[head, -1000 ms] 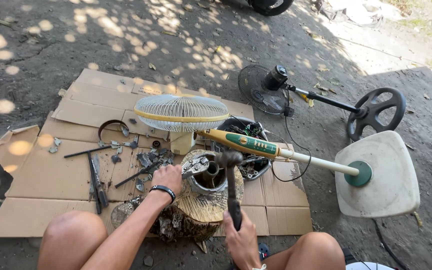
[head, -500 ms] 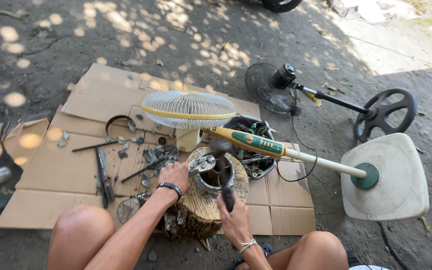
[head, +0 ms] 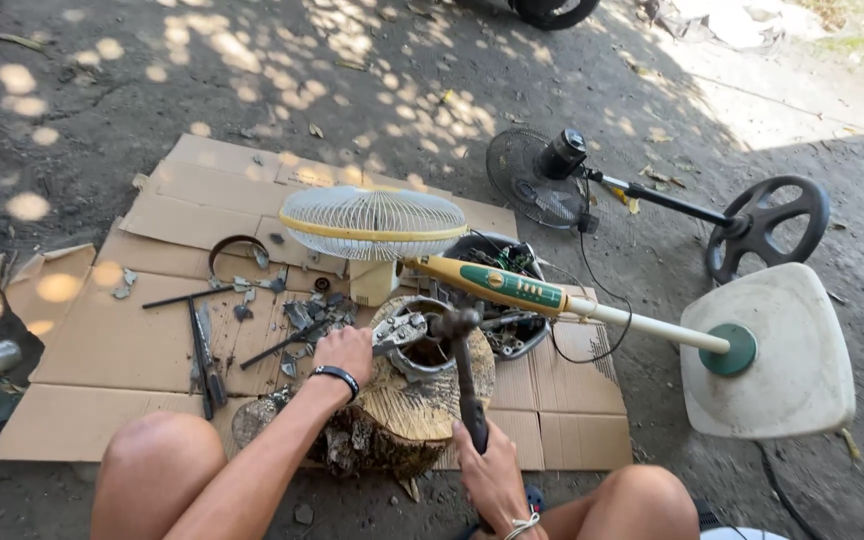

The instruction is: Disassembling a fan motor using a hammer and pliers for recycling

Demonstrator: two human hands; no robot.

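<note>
A wooden stump (head: 407, 405) stands between my knees with a round metal fan motor part (head: 417, 345) lying on top. My left hand (head: 344, 352), a black band on its wrist, holds the left side of that metal part. My right hand (head: 492, 470) grips the dark handle of a hammer (head: 460, 365), whose head rests down on the part. Just behind lies a cream pedestal fan (head: 392, 225) on its side, its pole (head: 592, 312) running right to a square white base (head: 767, 350).
Flattened cardboard (head: 122, 345) covers the dirt ground and carries pliers, rods (head: 187, 297), a metal ring (head: 237, 255) and several small scraps. A second dark fan (head: 537, 175) with a round black base (head: 767, 225) lies at the back right. A black basin (head: 512, 290) of parts sits behind the stump.
The hammer has come down from a raised position onto the metal part. My left hand has stayed on the part. The view has shifted slightly.
</note>
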